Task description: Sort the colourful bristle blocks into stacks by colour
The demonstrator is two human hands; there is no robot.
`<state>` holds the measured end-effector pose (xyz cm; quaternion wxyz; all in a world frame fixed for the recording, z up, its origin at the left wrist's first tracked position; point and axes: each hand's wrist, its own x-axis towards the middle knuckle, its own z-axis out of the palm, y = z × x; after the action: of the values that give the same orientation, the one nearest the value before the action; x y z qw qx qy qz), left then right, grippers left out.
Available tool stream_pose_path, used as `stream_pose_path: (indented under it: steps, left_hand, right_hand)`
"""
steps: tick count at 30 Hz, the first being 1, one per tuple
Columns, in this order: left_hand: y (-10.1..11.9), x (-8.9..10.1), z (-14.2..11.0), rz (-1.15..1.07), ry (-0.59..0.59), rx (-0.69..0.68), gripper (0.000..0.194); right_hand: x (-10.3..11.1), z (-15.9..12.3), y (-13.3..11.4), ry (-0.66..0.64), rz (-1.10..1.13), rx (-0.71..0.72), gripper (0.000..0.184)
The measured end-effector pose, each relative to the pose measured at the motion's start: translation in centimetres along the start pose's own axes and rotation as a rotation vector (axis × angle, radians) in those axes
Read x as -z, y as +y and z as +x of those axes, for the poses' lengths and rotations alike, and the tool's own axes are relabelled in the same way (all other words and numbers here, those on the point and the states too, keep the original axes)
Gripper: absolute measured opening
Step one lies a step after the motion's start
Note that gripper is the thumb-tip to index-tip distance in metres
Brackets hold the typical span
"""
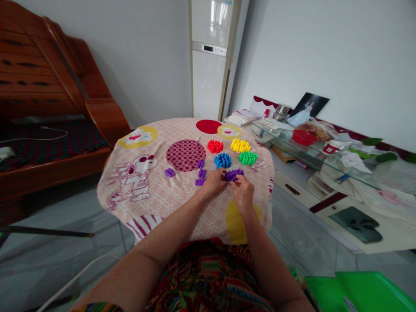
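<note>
A tight group of small purple peg-like pieces [234, 174] stands on the cloth-covered table [169, 197]. At its left end is my left hand [215, 182], its fingers closed in a pinch against the pieces. My right hand [243, 190] grips the group's front right side between thumb and fingers. Just beyond stand similar groups: blue pieces [222, 160], green pieces [248, 158], red pieces [215, 146] and yellow pieces [240, 145]. Left of my left hand lie several loose purple pieces [202, 173], and a separate purple bit [169, 173] lies farther left.
A wooden bench [55, 164] is on the left. To the right, a glass-topped cabinet [292, 143] carries papers, a red bowl [304, 137] and a photo [308, 108]. A green plastic item [373, 290] sits at lower right. A tall white appliance [209, 78] stands behind the table.
</note>
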<state>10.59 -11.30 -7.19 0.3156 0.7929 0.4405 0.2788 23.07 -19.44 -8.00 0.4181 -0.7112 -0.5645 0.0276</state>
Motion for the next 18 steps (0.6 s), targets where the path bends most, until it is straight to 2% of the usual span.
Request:
stream_pose_path:
  steps: [6,13,15,18]
  left_hand:
    - [0.0,0.1,0.0,0.014,0.002,-0.006,0.043]
    - [0.3,0.5,-0.2,0.002,0.003,-0.016,0.045]
    - [0.3,1.2,-0.2,0.03,0.065,-0.027,0.041]
    - [0.0,2.8,-0.3,0.155,0.236,-0.004,0.034]
  right_hand:
    - [-1.2,0.1,0.5,0.038,0.173,-0.057,0.035]
    - [-1.2,-0.2,0.3,0.092,0.226,-0.053,0.039]
    - [-0.7,-0.6,0.3,0.142,0.216,-0.066,0.036]
    - [0.1,-1.3,0.7,0.215,0.197,-0.103,0.034]
